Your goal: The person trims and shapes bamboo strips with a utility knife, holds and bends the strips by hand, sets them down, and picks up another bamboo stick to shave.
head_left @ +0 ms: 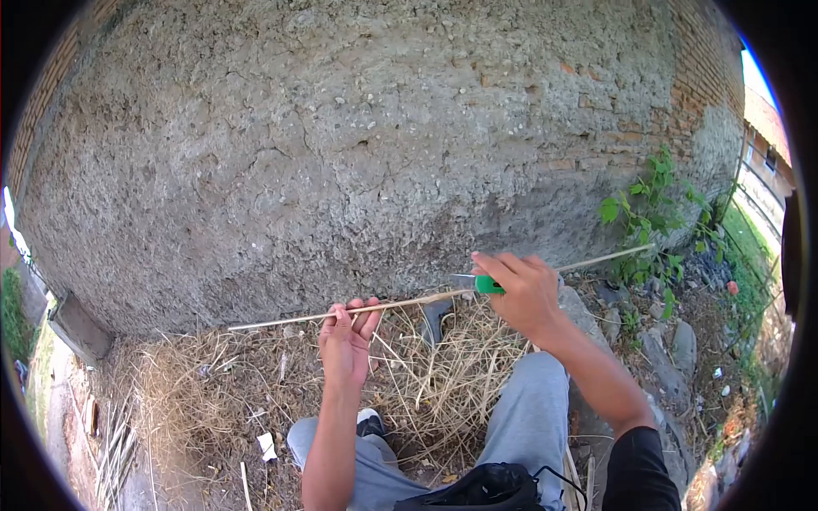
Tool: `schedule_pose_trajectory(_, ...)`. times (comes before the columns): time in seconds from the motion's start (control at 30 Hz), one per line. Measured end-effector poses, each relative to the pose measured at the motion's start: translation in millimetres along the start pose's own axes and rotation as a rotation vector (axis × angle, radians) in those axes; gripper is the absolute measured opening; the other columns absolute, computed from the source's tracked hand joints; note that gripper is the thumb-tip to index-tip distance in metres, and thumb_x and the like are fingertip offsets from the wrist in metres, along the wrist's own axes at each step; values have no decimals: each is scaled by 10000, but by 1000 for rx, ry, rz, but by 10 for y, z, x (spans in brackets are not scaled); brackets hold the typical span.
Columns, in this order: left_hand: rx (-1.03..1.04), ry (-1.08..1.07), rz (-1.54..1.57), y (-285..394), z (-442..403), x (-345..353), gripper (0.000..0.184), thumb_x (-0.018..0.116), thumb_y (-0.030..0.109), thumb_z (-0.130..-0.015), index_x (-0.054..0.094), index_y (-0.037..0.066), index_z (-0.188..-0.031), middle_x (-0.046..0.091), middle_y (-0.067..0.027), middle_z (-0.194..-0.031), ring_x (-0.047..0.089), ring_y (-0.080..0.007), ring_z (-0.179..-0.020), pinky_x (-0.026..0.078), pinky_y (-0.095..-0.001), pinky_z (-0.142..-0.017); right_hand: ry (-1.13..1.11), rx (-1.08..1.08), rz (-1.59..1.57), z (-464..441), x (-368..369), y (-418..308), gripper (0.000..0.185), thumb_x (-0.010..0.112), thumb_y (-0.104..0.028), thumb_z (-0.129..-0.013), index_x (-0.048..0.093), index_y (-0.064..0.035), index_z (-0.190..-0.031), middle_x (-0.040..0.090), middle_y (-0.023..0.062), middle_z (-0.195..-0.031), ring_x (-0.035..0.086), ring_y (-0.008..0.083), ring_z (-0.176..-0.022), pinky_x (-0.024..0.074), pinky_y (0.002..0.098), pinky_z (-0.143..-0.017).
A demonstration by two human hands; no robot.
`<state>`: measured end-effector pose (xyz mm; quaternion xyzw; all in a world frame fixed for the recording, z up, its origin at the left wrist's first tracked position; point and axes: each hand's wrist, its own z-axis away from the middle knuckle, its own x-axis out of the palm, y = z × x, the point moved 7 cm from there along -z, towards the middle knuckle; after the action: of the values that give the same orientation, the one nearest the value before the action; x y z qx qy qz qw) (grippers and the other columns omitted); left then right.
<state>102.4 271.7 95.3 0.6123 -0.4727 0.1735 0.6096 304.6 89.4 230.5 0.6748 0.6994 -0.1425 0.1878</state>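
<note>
A long thin strip of pale wood or bamboo (409,301) runs across the view in front of the wall, rising toward the right. My left hand (348,334) is closed around it left of the middle, thumb and fingers pinching it. In my right hand (524,294) is a green-handled knife (488,284), its short blade pointing left just above the strip. The strip passes under or through my right hand and comes out on its right side; the exact grip on it is hidden. Near the knife, the strip shows a wider, peeled-looking part.
A rough plastered wall (366,170) with exposed bricks stands close in front. Dry shavings (447,366) cover the ground around my feet. A green plant (652,213) grows at the wall's right. Stones (684,342) lie at the right, and a black bag (486,490) is at my lap.
</note>
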Motion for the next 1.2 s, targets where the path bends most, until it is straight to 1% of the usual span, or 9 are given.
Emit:
schedule_pose_trajectory(0.07,86,-34,35,163,-153,-215,123,471,129,-1001,480,30,-1074,602,-141,-1114,590,-372,-1141,543,-461,-958,139,14,17,-23,-65,42,169,708,-225,-881,694,-62,-922,650,53,-680,598,172,-541,435,314,-511)
schedule_pose_trajectory(0.13,193,199,48,396,-191,-397,182,427,86,-1007,416,-9,-1161,552,-186,-1194,556,-388,-1181,536,-468,-974,315,787,-542,484,207,575,244,667,-259,-917,676,-20,-962,680,57,-763,564,98,-513,412,276,-468)
schedule_pose_trajectory(0.23,247,221,51,520,-261,-536,257,403,59,-1006,353,-41,-1238,514,-220,-1235,525,-407,-1209,536,-475,-975,226,1133,-930,1004,994,683,324,645,-287,-932,665,28,-1007,699,89,-865,556,66,-533,423,234,-449)
schedule_pose_trajectory(0.53,142,141,-69,154,-133,-444,308,454,51,-989,360,-21,-1274,481,-208,-1310,517,-384,-1227,542,-442,-972,274,1186,-1278,1194,1437,314,407,626,-289,-944,563,59,-1146,631,202,-1164,503,47,-547,461,250,-458)
schedule_pose_trajectory(0.8,-20,294,-173,-169,-20,-552,287,469,46,-985,413,-44,-1251,547,-212,-1232,604,-331,-1124,556,-397,-953,454,1392,-1328,1433,1384,523,197,668,-161,-912,609,19,-965,633,76,-820,531,102,-535,458,256,-459)
schedule_pose_trajectory(0.97,-104,416,-261,-159,67,-656,171,618,141,-938,600,-14,-1006,687,-149,-880,698,-201,-732,598,-301,-627,435,1373,-1276,1398,1303,559,184,678,-224,-914,585,-65,-908,442,-52,-640,385,43,-532,418,259,-501)
schedule_pose_trajectory(1.07,-102,440,-533,-140,137,-721,201,671,203,-913,622,9,-903,652,-86,-685,636,-134,-569,499,-242,-484,422,1414,-1272,1502,1361,662,177,680,-221,-913,590,-68,-919,469,-40,-665,390,43,-534,415,259,-500)
schedule_pose_trajectory(1.13,271,297,-1040,78,229,-265,239,695,248,-900,612,24,-904,600,-43,-589,564,-98,-475,413,-232,-423,452,1423,-1287,1564,1390,704,184,671,-162,-911,623,7,-968,616,50,-820,579,103,-688,442,249,-463)
schedule_pose_trajectory(1.2,430,199,-1372,103,322,-3,249,712,253,-876,621,36,-956,650,-62,-722,631,-165,-624,478,-299,-540,456,1435,-1305,1515,1375,621,186,674,-161,-908,620,5,-974,625,57,-844,613,124,-741,447,253,-473)
